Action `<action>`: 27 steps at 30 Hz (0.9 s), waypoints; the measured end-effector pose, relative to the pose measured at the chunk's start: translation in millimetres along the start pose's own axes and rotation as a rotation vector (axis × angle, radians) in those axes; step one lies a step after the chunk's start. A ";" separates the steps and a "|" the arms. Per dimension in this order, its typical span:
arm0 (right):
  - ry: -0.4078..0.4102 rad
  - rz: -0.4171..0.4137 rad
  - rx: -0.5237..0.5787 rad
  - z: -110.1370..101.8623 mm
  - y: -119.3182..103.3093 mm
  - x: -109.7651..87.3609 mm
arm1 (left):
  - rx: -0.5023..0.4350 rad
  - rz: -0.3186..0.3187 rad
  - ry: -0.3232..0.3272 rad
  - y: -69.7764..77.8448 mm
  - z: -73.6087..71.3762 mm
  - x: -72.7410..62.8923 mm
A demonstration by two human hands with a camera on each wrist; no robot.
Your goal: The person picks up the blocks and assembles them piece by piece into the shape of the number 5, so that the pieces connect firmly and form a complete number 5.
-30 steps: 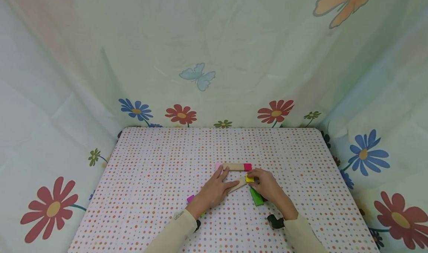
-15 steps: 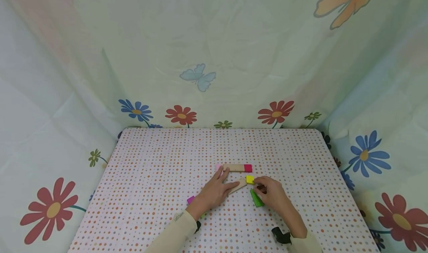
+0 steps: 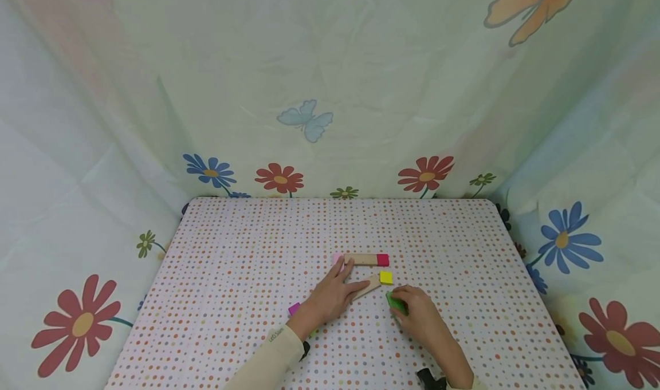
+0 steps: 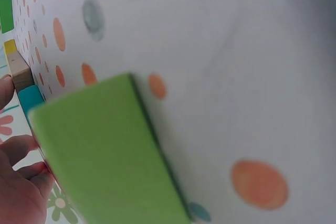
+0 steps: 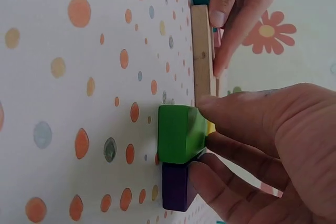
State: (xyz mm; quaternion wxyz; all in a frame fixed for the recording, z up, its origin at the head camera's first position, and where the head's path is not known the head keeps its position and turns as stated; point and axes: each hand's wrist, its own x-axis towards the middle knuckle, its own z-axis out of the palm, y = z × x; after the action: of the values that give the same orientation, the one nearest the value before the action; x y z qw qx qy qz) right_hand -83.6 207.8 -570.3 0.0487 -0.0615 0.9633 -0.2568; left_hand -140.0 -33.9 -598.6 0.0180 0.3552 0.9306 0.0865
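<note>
In the head view, the left hand (image 3: 327, 294) lies with fingers spread apart, its thumb at a plain beige wooden bar (image 3: 368, 286). A yellow square block (image 3: 386, 278) is at this bar's end. Beyond it lies a second wooden bar (image 3: 363, 259) with a red-pink block (image 3: 382, 260). The right hand (image 3: 419, 314) pinches a green rectangular block (image 3: 395, 303) on the white dotted table (image 3: 232, 264), near the yellow one.

In the left wrist view, a light-green flat block (image 4: 107, 156) appears large; behind it is a teal block (image 4: 30, 98).

In the right wrist view, a dark purple block (image 5: 176, 186) touches the green rectangular block.

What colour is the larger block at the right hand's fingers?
The block is green; clearest view: right wrist.
</note>
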 end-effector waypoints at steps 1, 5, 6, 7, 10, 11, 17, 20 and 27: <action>0.002 0.005 -0.010 0.1 0.0 -0.3 | 0.000 0.002 0.002 0.0 0.1 0.0; 0.001 0.015 -0.039 0.4 -2.6 -1.1 | 0.012 0.007 0.000 -0.2 0.7 0.0; 0.001 0.016 -0.046 0.4 -4.0 -1.4 | 0.016 0.008 0.002 -0.2 0.7 0.1; 0.002 0.015 -0.052 0.7 -5.2 -1.4 | 0.017 0.010 0.003 -0.2 0.3 0.1; 0.008 0.029 -0.067 2.3 -8.8 -2.4 | 0.023 0.011 0.004 -0.2 -0.8 0.1; 0.010 0.038 -0.067 3.4 -9.6 -2.7 | 0.021 0.009 0.002 -0.1 -1.3 0.1; 0.031 0.071 -0.025 9.9 -13.6 -5.1 | 0.004 -0.002 -0.008 -0.1 -2.8 0.2; 0.040 0.087 -0.033 11.9 -15.7 -6.7 | -0.004 -0.003 -0.005 0.1 -2.9 0.3; 0.074 0.185 -0.065 13.6 -21.6 -10.9 | -0.039 -0.004 0.007 0.4 -3.3 -0.4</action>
State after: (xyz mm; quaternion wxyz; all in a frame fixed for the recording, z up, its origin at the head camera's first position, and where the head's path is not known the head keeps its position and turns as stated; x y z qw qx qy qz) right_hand -69.2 184.1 -570.6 0.0346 0.0356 0.9738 -0.2221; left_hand -139.8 -34.3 -595.3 0.0220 0.3526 0.9295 0.1057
